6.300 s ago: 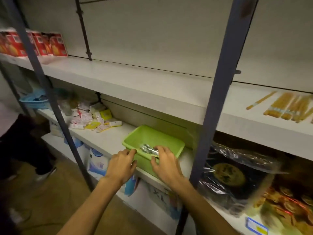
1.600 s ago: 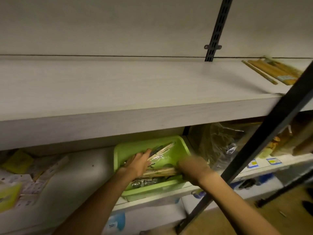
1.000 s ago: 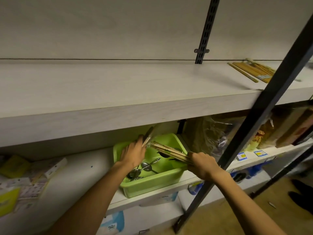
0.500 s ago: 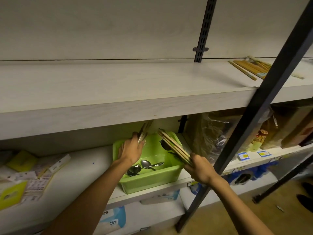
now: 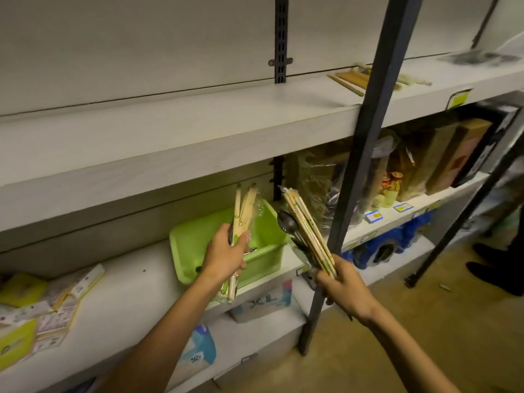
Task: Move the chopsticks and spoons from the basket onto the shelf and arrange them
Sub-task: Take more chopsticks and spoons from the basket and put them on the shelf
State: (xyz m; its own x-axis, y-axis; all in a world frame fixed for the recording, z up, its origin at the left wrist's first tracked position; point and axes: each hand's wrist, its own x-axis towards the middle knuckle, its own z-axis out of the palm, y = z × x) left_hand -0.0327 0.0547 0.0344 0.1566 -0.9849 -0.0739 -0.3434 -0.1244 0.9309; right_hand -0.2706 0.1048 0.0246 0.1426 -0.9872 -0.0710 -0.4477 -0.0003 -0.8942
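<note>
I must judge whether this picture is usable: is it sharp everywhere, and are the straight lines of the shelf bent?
Head view: the two chopstick bundles are fairly sharp; the far right edge is smeared, a dark thing on the upper shelf unreadable. Wide-angle bending makes the shelf edge and the dark post slant. Light is dim, greenish.

**Where hands can go**

Big white shelf [image 5: 170, 131] up top has lots of bare room on the left & middle. Some chopsticks [image 5: 350, 79] lie far right on it. A dark slanted post [image 5: 365, 143] stands in front, just right of the right hand [image 5: 344, 285], so it blocks the way to that side. Left hand [image 5: 226, 255] is over the green basket [image 5: 195, 245]; the shelf's front edge hangs right above it, w/ only a low gap there.
</note>
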